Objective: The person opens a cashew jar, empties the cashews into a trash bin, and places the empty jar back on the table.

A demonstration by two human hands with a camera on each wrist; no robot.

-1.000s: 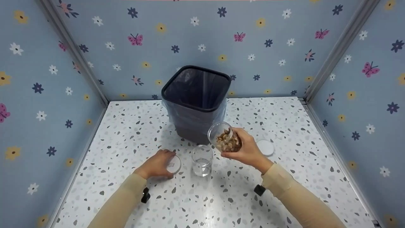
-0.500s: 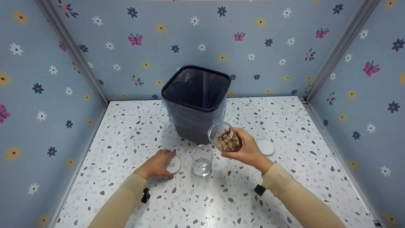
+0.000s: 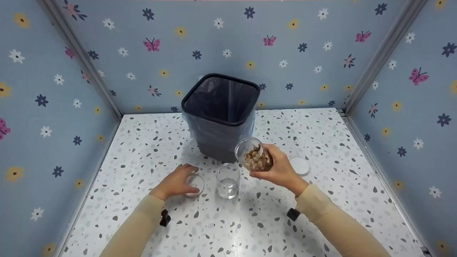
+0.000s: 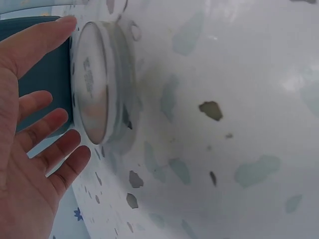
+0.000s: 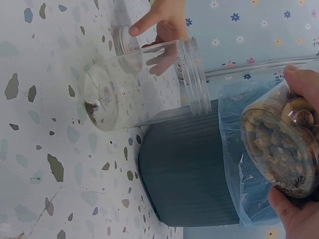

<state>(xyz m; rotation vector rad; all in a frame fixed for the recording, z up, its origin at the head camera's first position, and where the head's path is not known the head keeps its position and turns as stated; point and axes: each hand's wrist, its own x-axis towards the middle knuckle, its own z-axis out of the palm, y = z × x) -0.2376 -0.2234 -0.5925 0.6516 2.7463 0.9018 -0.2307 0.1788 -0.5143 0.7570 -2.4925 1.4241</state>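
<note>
My right hand (image 3: 280,167) grips a clear jar (image 3: 246,150) part filled with brown and tan pieces that look like nuts or shells. It holds the jar tilted, mouth toward the upper left, above the floor in front of the bin. Below it and to the left, a second clear jar (image 5: 144,84) stands upright without a lid, a few dark specks inside. My left hand (image 3: 176,182) is spread over a round white-and-clear lid (image 4: 93,82) lying on the floor. In the left wrist view its fingers (image 4: 60,119) are parted, and the thumb tip is close to the lid's edge.
A dark bin (image 3: 214,142) with a bluish liner bag stands behind the jars. Another white lid (image 3: 300,166) lies flat to the right of my right hand. Flower-patterned walls (image 3: 221,39) enclose the speckled white surface (image 3: 142,142) on three sides.
My left hand's fingers have spread and come away from the lid, which stays in place. The right hand and its tilted jar have hardly moved.
</note>
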